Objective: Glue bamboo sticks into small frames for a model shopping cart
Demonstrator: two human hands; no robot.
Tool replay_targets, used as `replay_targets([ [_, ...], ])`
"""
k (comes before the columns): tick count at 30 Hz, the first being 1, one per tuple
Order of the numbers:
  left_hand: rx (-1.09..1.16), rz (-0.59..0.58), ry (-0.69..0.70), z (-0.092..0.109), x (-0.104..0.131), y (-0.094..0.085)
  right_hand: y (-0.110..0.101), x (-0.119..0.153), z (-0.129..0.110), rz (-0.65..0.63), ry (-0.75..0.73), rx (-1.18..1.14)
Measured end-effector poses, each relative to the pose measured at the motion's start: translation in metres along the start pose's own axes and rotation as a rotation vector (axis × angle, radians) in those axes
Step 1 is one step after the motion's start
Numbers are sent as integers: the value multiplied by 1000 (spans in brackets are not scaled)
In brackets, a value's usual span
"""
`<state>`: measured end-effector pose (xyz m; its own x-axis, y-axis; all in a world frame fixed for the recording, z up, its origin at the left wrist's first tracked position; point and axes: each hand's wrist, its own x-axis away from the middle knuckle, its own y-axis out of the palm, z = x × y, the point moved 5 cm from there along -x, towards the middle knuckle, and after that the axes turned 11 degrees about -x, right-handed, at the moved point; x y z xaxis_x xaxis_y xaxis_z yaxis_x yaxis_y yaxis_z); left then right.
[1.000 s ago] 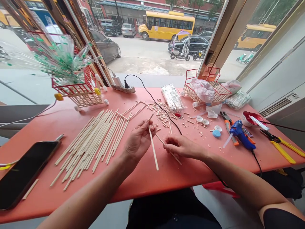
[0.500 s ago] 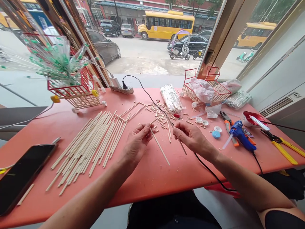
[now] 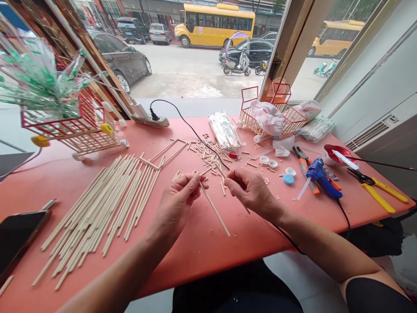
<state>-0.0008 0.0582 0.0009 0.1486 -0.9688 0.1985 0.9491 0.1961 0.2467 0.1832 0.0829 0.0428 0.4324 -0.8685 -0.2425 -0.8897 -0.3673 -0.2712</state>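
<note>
My left hand (image 3: 180,195) is closed in a pinch on a thin wooden stick (image 3: 215,211), which slants down to the right over the table. A shorter stick piece (image 3: 206,170) angles up and right from the same fingertips. My right hand (image 3: 252,189) is closed on another wooden stick (image 3: 220,170); its lower end shows below the palm. The upper end of that stick is at the tip of the short piece, but I cannot tell whether they touch. Left of my hands lies a pile of long wooden sticks (image 3: 97,204), with a stick frame (image 3: 159,165) at its far end.
Cut stick bits (image 3: 208,152) lie beyond my hands, near a wrapped stick bundle (image 3: 224,130). A blue glue gun (image 3: 321,176), orange-handled pliers (image 3: 306,169) and yellow-handled cutters (image 3: 378,191) lie right. Stick-built carts (image 3: 94,139) stand at both back corners. A black cable (image 3: 195,130) crosses the table.
The view has turned slightly right, so the table's things appear further left. The upper end of my right hand's stick has come closer to the tip of the short piece in my left hand.
</note>
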Motion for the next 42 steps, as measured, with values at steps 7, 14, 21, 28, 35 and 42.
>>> replay_targets([
  [7, 0, -10, -7, 1, 3, 2, 2, 3, 2, -13, 19, 4],
  [14, 8, -11, -3, 1, 3, 2, 2, 3, 2, -17, 29, 11],
  [21, 0, -1, 7, 0, 2, 1, 2, 3, 1, -33, 54, 9],
  [28, -9, -30, 7, -1, 3, 0, 2, 3, 2, -36, 49, -1],
  [35, -17, -46, 23, -1, 2, 2, 2, 4, 3, -47, 66, 3],
  [42, -35, -29, 29, 0, 3, 0, 1, 5, 3, -55, 66, -8],
])
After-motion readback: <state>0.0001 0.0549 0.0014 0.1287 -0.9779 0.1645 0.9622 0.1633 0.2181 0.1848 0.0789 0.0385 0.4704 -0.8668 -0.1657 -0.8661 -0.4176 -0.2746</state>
